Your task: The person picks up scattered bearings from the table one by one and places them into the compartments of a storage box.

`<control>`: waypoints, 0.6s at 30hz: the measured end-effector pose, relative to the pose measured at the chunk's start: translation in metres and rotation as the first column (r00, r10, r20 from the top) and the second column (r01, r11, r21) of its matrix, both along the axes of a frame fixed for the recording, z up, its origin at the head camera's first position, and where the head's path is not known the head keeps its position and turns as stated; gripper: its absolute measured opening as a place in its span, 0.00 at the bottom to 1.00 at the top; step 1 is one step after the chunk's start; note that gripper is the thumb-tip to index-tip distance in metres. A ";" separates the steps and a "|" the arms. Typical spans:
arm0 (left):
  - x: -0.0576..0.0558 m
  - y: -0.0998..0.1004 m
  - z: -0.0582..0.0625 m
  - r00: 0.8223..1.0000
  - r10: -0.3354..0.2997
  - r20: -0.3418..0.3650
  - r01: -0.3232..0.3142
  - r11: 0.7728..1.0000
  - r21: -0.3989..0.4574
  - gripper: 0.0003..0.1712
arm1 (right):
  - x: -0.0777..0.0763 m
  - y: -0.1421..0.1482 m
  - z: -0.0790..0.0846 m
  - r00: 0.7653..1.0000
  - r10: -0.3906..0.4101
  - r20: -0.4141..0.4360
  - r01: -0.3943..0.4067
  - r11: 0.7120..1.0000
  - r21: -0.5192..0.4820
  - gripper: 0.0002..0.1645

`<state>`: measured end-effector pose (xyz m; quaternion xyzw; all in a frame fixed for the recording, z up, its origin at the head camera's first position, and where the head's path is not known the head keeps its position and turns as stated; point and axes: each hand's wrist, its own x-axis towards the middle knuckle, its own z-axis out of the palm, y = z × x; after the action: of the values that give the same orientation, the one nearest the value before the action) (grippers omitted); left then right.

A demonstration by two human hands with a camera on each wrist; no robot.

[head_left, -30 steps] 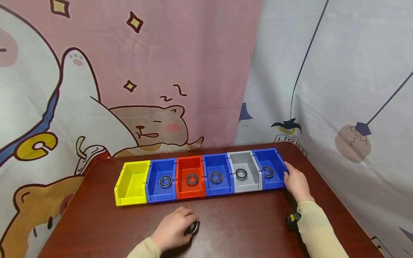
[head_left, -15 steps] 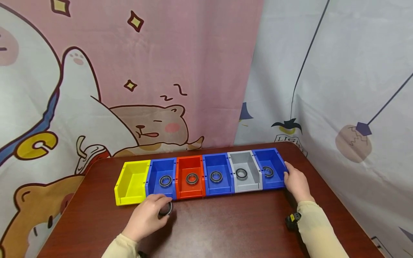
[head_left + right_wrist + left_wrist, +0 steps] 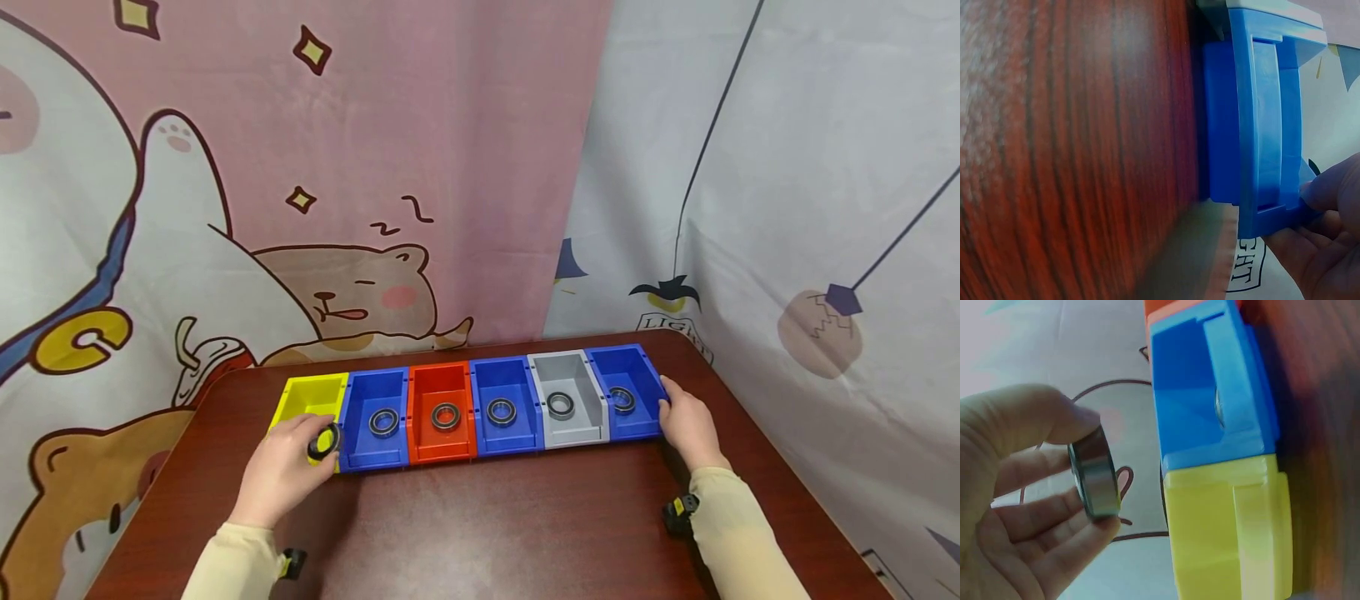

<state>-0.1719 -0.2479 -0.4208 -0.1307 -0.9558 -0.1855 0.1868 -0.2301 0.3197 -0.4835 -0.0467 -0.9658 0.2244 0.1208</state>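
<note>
In the head view my left hand is over the front of the yellow bin, at the left end of a row of bins. Thumb and fingertips pinch a ball bearing by its outer rim, and it is tilted on edge. My right hand grips the side wall of the blue bin at the row's right end, thumb on the inside and fingers outside. That bin has a bearing lying in it.
Between the end bins stand a blue bin, a red bin, another blue bin and a grey bin, each with one bearing lying flat. The brown table backs onto a printed curtain.
My left hand has carried the bearing leftward and away from me, from the table's middle front to the yellow bin. My right hand has stayed on the blue bin.
</note>
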 end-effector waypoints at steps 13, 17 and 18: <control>-0.024 -0.018 0.006 0.987 0.161 0.000 -0.161 0.985 0.066 0.28 | 0.000 0.002 -0.001 1.000 0.000 0.002 0.000 1.000 0.002 0.29; -0.035 -0.025 -0.005 0.980 0.194 0.053 -0.197 0.979 0.053 0.28 | -0.001 0.001 -0.001 1.000 -0.006 0.012 0.006 1.000 -0.006 0.29; -0.038 -0.027 -0.008 0.978 0.198 0.066 -0.201 0.979 0.046 0.28 | -0.001 0.000 -0.001 1.000 -0.008 0.016 0.009 1.000 -0.009 0.29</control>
<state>-0.2100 -0.2747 -0.4292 -0.0235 -0.9642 -0.1946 0.1785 -0.2313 0.3198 -0.4843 -0.0531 -0.9655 0.2281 0.1140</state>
